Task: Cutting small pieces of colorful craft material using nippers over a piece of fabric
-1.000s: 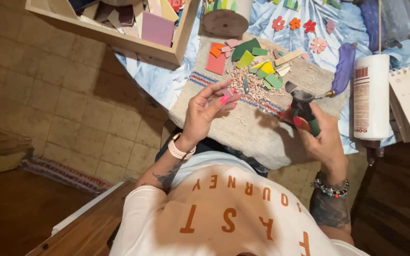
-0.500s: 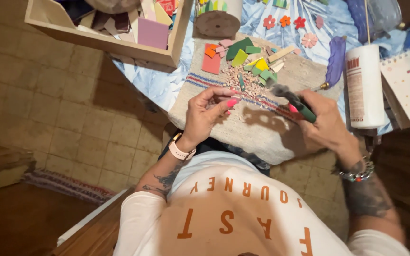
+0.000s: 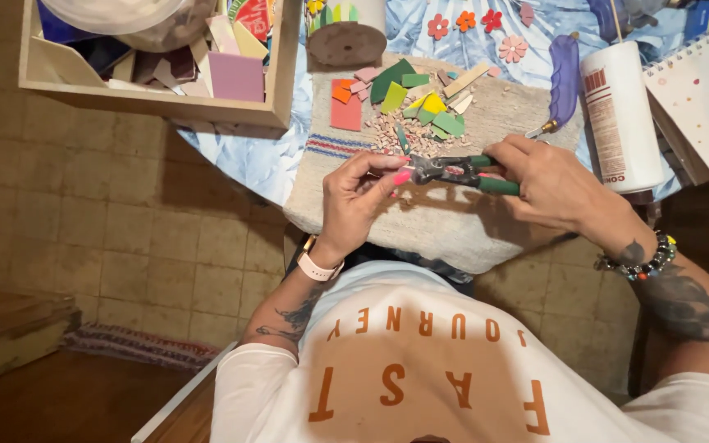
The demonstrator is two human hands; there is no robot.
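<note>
My right hand (image 3: 555,193) grips the green handles of a pair of nippers (image 3: 453,172), jaws pointing left. My left hand (image 3: 359,201) pinches a small piece at the nipper jaws; the piece is mostly hidden by my fingertips. Both hands hover over a grey woven cloth (image 3: 445,226) on the table. Beyond them lie coloured tile pieces (image 3: 408,98) in green, yellow, orange and pink, and a heap of small chips (image 3: 400,135).
A wooden tray (image 3: 157,111) with coloured sheets stands at the back left. A white glue bottle (image 3: 621,119) lies right of the cloth, beside a purple tool (image 3: 564,78) and a spiral notebook (image 3: 707,94). A wooden disc (image 3: 346,43) and flower shapes (image 3: 465,20) lie farther back.
My right hand has brought the nippers leftward and level, meeting my left hand's fingertips. The view has shifted so the table sits slightly lower in the picture.
</note>
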